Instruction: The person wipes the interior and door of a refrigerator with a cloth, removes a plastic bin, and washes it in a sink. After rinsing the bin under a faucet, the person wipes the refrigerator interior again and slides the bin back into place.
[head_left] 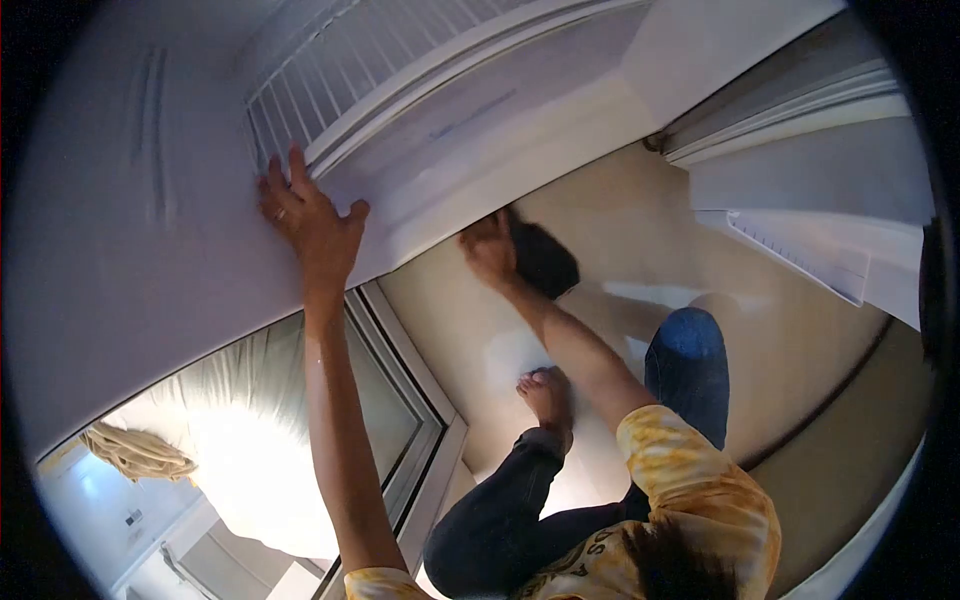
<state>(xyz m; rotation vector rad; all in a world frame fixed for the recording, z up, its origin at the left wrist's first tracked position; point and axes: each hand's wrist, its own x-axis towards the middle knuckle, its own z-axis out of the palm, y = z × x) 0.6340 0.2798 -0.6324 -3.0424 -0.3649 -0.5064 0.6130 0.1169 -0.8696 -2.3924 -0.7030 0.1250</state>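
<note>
My left hand (315, 225) is raised to the inside of an open white fridge-like cabinet (530, 120). Its fingers are spread, with the fingertips at the left end of a wire shelf (330, 75) and its pale front rail. Lower down, my right hand (488, 250) is at the cabinet's bottom edge, blurred, palm side hidden. Right beside its fingers is a black, soft-edged shape (543, 258) above the floor; I cannot tell whether the hand grips it.
An open door with a clear plastic bin (800, 255) stands at the right. My bare foot (545, 400) and bent knee (688, 345) are on the beige floor (620, 230). At lower left, a framed glass panel (385, 380) borders white fabric (260, 440) and a tan cloth (135, 450).
</note>
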